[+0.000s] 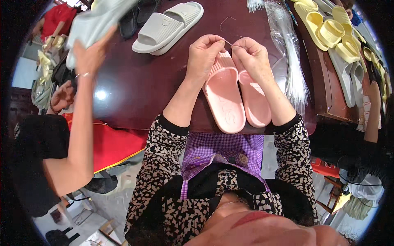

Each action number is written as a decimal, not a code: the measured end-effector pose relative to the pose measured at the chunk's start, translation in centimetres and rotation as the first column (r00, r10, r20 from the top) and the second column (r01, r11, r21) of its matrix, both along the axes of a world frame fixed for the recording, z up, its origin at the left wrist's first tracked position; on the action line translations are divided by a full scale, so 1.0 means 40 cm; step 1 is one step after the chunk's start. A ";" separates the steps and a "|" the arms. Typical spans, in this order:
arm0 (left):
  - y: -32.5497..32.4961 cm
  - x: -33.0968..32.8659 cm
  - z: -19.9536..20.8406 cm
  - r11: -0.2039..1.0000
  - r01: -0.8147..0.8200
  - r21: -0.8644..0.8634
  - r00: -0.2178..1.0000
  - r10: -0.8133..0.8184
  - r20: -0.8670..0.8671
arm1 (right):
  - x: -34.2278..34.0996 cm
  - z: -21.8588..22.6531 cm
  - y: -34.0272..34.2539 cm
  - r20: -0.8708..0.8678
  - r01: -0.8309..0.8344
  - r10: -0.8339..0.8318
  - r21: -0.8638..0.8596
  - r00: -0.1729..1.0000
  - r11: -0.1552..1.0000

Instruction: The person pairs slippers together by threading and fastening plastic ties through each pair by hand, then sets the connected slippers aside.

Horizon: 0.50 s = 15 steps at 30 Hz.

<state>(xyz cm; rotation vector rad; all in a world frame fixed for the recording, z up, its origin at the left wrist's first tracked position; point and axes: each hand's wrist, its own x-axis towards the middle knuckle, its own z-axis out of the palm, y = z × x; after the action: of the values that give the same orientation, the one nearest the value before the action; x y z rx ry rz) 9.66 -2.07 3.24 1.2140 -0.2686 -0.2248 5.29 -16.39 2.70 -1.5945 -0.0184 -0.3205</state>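
Note:
At the table's near edge lies a pair of pink slide sandals: the left one (225,102) and the right one (255,102), side by side with soles down and toe ends away from me. Above their toe ends, my left hand (206,55) and my right hand (252,57) are close together, fingertips pinched. A thin strand (228,42) runs between the two pinches. Its ends are too fine to follow. My wrists hang over the slides and hide parts of their straps.
A pair of grey slides (168,26) lies farther left on the dark red table (135,86). To the right is a bundle of white strands (294,69) in clear plastic. Yellow slides (331,33) crowd another table. At left, a co-worker's hand (91,53) holds a pale slide.

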 end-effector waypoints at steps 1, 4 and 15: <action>-0.001 -0.002 0.001 1.000 -0.003 0.006 1.000 0.003 0.000 | -0.001 -0.001 -0.002 0.000 0.000 0.000 -0.001 1.000 1.000; -0.006 -0.007 0.006 1.000 -0.008 0.017 1.000 0.008 0.001 | -0.001 -0.004 -0.011 0.006 0.012 -0.012 -0.041 1.000 0.999; 0.005 -0.003 0.004 0.994 0.095 -0.052 0.994 -0.098 -0.052 | -0.006 0.000 -0.004 0.068 0.004 -0.001 -0.043 0.998 0.999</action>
<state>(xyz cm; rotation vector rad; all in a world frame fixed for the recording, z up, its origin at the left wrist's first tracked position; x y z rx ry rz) 9.55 -1.89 3.39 1.1455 -0.2840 -0.3331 5.05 -16.56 2.68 -1.6258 -0.0764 -0.3785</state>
